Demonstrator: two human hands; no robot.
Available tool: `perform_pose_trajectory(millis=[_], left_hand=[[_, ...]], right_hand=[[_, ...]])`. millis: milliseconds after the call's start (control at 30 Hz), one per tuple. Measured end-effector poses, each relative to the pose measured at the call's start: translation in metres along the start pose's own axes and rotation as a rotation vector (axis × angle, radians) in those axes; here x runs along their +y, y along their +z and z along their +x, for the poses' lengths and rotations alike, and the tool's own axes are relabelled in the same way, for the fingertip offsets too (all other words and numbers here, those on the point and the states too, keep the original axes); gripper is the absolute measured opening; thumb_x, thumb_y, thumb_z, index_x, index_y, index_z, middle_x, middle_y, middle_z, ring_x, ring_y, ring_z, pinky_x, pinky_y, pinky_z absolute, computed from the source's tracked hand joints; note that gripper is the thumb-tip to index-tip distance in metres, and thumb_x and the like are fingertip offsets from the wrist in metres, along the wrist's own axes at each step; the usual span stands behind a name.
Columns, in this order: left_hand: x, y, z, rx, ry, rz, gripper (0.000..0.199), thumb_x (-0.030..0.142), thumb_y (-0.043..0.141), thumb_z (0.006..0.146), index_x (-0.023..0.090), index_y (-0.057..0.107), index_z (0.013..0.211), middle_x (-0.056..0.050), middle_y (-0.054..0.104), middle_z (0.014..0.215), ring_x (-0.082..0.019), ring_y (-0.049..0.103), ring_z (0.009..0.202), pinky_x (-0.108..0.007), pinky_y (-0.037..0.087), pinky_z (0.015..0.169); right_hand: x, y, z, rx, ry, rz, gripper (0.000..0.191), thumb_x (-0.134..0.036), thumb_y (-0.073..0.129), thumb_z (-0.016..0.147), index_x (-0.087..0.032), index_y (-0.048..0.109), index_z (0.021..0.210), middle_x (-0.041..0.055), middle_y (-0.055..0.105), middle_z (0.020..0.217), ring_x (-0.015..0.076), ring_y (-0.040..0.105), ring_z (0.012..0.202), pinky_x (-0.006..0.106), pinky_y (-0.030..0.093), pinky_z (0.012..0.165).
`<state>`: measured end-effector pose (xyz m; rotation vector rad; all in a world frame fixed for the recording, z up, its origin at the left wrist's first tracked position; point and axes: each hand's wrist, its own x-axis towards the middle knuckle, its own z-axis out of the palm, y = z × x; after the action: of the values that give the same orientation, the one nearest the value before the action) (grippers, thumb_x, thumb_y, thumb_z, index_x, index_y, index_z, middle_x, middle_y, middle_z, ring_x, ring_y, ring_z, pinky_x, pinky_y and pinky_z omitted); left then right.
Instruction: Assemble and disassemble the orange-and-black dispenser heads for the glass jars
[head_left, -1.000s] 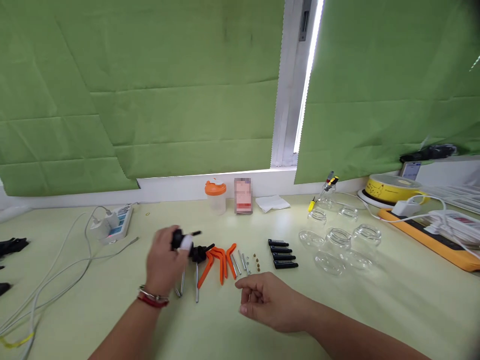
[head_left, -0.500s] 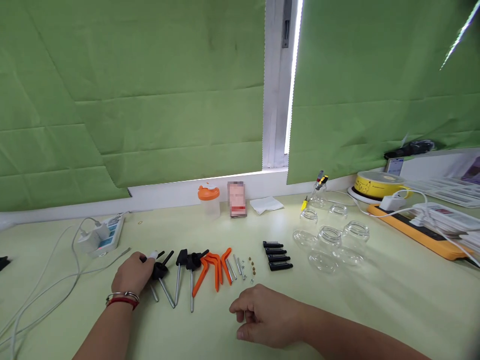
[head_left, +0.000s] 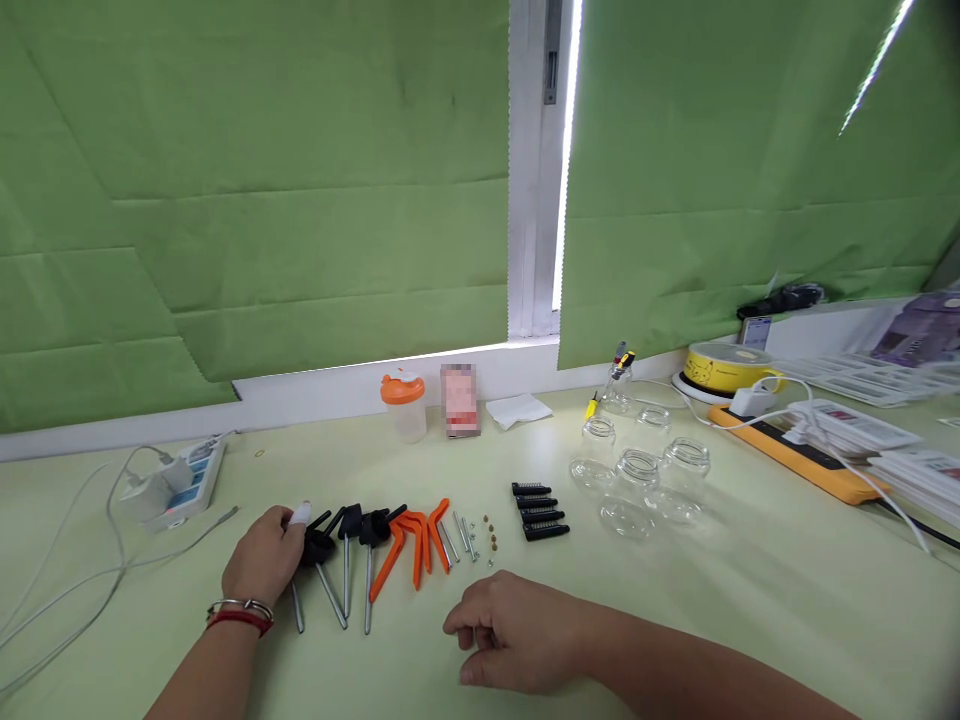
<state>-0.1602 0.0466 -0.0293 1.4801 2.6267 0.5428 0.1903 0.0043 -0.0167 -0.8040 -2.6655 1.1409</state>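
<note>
My left hand (head_left: 264,556) is closed around the top of the leftmost black-headed metal rod (head_left: 298,607), at the left end of a row of parts. Something white (head_left: 301,513) covers the thumb tip; the other fingertips are hidden. Close beside that hand lie more rods with black heads (head_left: 372,530). Orange angled handles (head_left: 409,545) follow to their right, then thin screws (head_left: 463,535) and small brass-coloured pieces (head_left: 493,535). My right hand (head_left: 517,630) hovers or rests near the table's front, loosely curled, thumb and fingers apart, with nothing in it.
Several black pieces with springs (head_left: 540,515) lie right of the screws, and clear glass jars (head_left: 637,475) stand beyond. At the back are an orange-lidded cup (head_left: 405,410) and a white paper (head_left: 517,410). Power strips (head_left: 184,490) and cables flank the table, including an orange one (head_left: 802,455).
The view has turned slightly to the right. The leftmost rod's lower end has shifted a little towards me with my left hand. My right hand keeps its pose.
</note>
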Motion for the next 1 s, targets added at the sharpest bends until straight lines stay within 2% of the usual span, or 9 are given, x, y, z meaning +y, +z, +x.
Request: perform_pose_trajectory(millis=[67,167,267,400,533,600,700,833,1000], left_hand=[[-0.001,0.002,0.0,0.064,0.054,0.032,0.036,0.04,0.034,0.081,0.016,0.056,0.096,-0.013,0.064,0.09,-0.029,0.06,0.082,-0.034,0.044,0.064],[0.001,0.003,-0.005,0.225,0.18,0.109,0.042,0.037,0.034,0.081,0.01,0.054,0.106,-0.018,0.061,0.103,-0.031,0.056,0.095,-0.039,0.043,0.077],[0.011,-0.002,-0.016,0.404,0.291,0.162,0.047,0.04,0.031,0.084,0.008,0.051,0.113,-0.02,0.056,0.115,-0.034,0.05,0.107,-0.047,0.035,0.09],[0.032,-0.013,-0.034,0.504,0.383,0.16,0.053,0.042,0.029,0.085,0.008,0.044,0.123,-0.021,0.043,0.13,-0.034,0.039,0.12,-0.049,0.025,0.098],[0.036,-0.018,-0.054,0.377,0.461,0.183,0.066,0.045,0.03,0.083,0.007,0.028,0.136,-0.022,0.027,0.143,-0.033,0.019,0.134,-0.05,0.018,0.103],[0.024,-0.015,-0.068,0.282,0.496,0.191,0.072,0.045,0.032,0.081,0.009,0.017,0.141,-0.018,0.021,0.147,-0.03,0.011,0.138,-0.048,0.016,0.105],[-0.011,-0.005,-0.093,0.208,0.531,0.227,0.074,0.045,0.029,0.081,0.013,0.01,0.144,-0.012,0.012,0.152,-0.027,0.003,0.14,-0.048,0.014,0.107],[-0.05,0.009,-0.125,0.099,0.467,0.275,0.077,0.049,0.028,0.081,0.012,0.009,0.145,-0.01,0.008,0.153,-0.028,0.0,0.14,-0.05,0.017,0.107],[-0.052,0.012,-0.151,-0.094,0.397,0.344,0.089,0.059,0.032,0.076,0.006,0.013,0.144,-0.013,0.006,0.152,-0.03,0.001,0.139,-0.051,0.01,0.11]], right_hand=[[-0.002,-0.001,-0.001,0.004,0.001,-0.053,0.029,-0.039,0.056,0.077,-0.019,0.063,0.097,0.0037,0.063,0.094,0.0125,0.056,0.071,0.021,0.042,0.061],[-0.006,-0.001,-0.003,0.065,-0.003,-0.14,0.042,-0.038,0.056,0.079,-0.019,0.058,0.116,0.0087,0.06,0.111,0.0202,0.057,0.095,0.028,0.044,0.08],[-0.006,0.0,-0.011,0.188,0.054,-0.209,0.055,-0.042,0.051,0.083,-0.02,0.043,0.133,0.0113,0.041,0.138,0.027,0.039,0.124,0.037,0.034,0.101],[0.009,0.003,-0.036,0.355,0.178,-0.342,0.072,-0.053,0.048,0.083,-0.024,0.021,0.144,0.0083,0.007,0.153,0.0319,0.009,0.138,0.049,0.015,0.11],[0.037,0.01,-0.079,0.443,0.197,-0.477,0.073,-0.051,0.04,0.087,-0.026,0.004,0.145,0.0039,-0.006,0.153,0.0296,-0.004,0.139,0.05,0.007,0.112],[0.051,0.015,-0.1,0.433,0.223,-0.481,0.074,-0.052,0.038,0.088,-0.024,0.001,0.145,0.003,-0.007,0.153,0.029,-0.005,0.139,0.048,0.01,0.113],[0.064,0.021,-0.121,0.404,0.309,-0.447,0.075,-0.053,0.035,0.088,-0.022,-0.003,0.145,0.0023,-0.005,0.152,0.0272,-0.003,0.139,0.044,0.014,0.114],[0.066,0.022,-0.124,0.358,0.363,-0.432,0.075,-0.057,0.031,0.088,-0.021,-0.002,0.144,0.0022,-0.003,0.152,0.0248,0.001,0.14,0.041,0.012,0.115],[0.063,0.02,-0.118,0.35,0.383,-0.467,0.078,-0.062,0.026,0.087,-0.015,0.001,0.145,0.0058,-0.004,0.152,0.0244,-0.001,0.14,0.041,0.01,0.115]])
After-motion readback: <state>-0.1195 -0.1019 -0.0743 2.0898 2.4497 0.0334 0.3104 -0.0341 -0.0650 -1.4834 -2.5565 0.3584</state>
